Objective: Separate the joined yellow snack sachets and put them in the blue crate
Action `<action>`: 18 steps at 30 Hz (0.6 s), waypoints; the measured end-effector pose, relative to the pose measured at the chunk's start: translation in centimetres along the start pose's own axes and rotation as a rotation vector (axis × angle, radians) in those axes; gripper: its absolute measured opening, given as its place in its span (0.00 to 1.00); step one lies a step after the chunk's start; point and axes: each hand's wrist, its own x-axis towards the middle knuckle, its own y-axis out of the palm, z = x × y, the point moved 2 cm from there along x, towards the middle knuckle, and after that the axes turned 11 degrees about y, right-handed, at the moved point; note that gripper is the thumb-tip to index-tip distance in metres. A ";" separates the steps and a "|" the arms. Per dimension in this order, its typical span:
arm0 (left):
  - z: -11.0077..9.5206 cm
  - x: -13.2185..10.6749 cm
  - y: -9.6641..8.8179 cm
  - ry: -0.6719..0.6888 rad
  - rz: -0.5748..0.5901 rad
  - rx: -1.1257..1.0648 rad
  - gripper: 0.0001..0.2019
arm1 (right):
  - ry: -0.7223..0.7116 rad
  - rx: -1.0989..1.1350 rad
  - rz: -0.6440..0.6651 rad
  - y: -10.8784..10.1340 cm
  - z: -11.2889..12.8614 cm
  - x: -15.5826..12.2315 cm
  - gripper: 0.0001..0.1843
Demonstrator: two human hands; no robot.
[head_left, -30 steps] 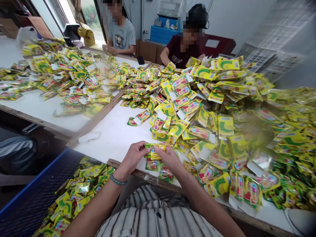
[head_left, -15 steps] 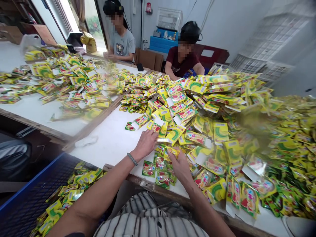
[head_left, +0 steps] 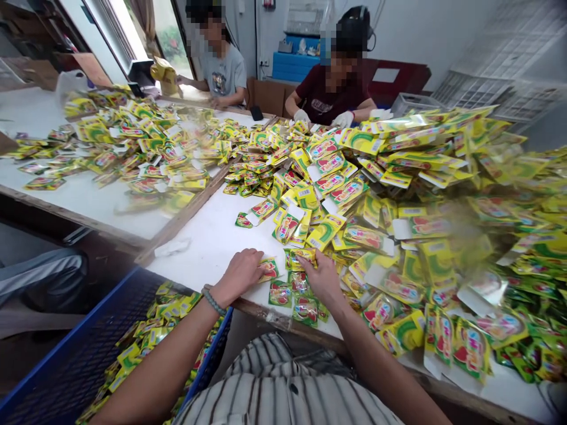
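My left hand (head_left: 240, 273) rests near the front edge of the white table (head_left: 212, 236), fingers curled on a small green-and-red sachet (head_left: 269, 269). My right hand (head_left: 322, 275) sits just to its right, fingers pinched on a yellow packet (head_left: 301, 255). A few loose green sachets (head_left: 292, 295) lie between and below my hands. A huge pile of yellow-and-green packets (head_left: 398, 195) covers the table to the right and behind.
A blue crate (head_left: 80, 354) with several packets in it stands at lower left. A second table (head_left: 80, 198) on the left carries another pile. Two people sit at the far end; one wears white gloves (head_left: 343, 120).
My left hand has come back from the pile toward the table edge and now grips a small sachet. My right hand stays on a yellow packet, slightly farther forward.
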 end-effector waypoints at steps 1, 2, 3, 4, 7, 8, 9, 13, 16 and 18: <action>0.0 0.0 0.0 -0.021 0.028 -0.033 0.14 | 0.005 -0.004 -0.006 -0.1 -0.1 0.0 0.15; 0.0 -0.1 0.0 -0.056 0.036 -0.071 0.14 | 0.011 -0.003 -0.015 -0.2 -0.2 0.0 0.15; 0.0 -0.2 0.0 -0.093 0.034 -0.118 0.15 | 0.017 0.006 -0.021 -0.3 -0.4 0.1 0.15; 0.1 -0.4 -0.1 -0.135 0.026 -0.175 0.17 | 0.023 0.025 -0.019 -0.4 -0.6 0.1 0.15; 0.0 -1.1 0.0 -0.231 -0.062 -0.393 0.19 | 0.019 0.190 0.037 0.0 -1.0 0.3 0.16; 0.0 -1.4 0.1 -0.243 -0.113 -0.496 0.19 | 0.009 0.259 0.058 0.3 -0.9 0.3 0.16; -0.2 -1.5 0.2 -0.245 -0.169 -0.621 0.20 | -0.003 0.313 0.079 0.5 -0.7 0.4 0.16; -0.8 -2.0 1.1 -0.265 -0.379 -1.179 0.20 | -0.017 0.320 0.216 1.1 0.7 1.0 0.16; -1.3 -2.3 1.5 -0.337 -0.431 -1.408 0.20 | 0.003 0.290 0.448 0.8 1.3 1.5 0.16; -1.6 -2.4 1.6 -0.354 -0.420 -1.496 0.20 | 0.010 0.251 0.560 0.5 1.4 1.9 0.16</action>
